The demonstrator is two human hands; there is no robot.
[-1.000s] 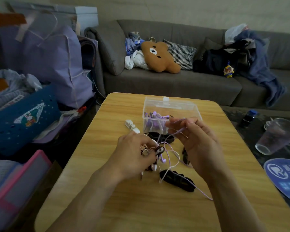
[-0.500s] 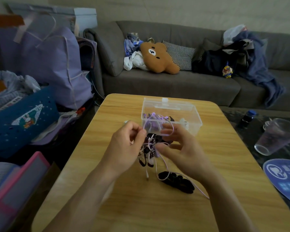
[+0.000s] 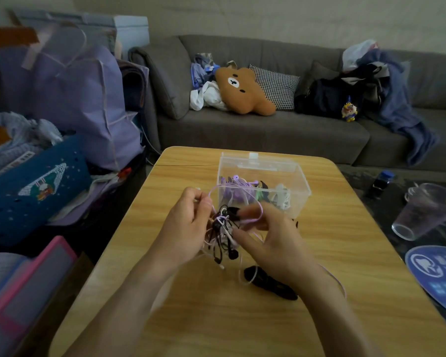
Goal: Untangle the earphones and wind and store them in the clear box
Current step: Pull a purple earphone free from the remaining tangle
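A wound black cord bundle [image 3: 269,282] lies slantwise on the smooth wooden tabletop [image 3: 345,253]. Above it, the left hand [image 3: 188,222] and right hand [image 3: 273,235] each keep a narrow pinching grip on the tangled earphones [image 3: 223,228], a knot of thin lilac and black cords. Just beyond stands the clear box [image 3: 263,184], open-topped.

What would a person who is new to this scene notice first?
First, the two hands in the middle: the left hand and the right hand both pinch a knot of purple and black earphone cables held just above the wooden table. Right behind it stands the clear box, open, with purple, black and white earphones already inside. Farther back, a brown bear cushion lies on the grey sofa.
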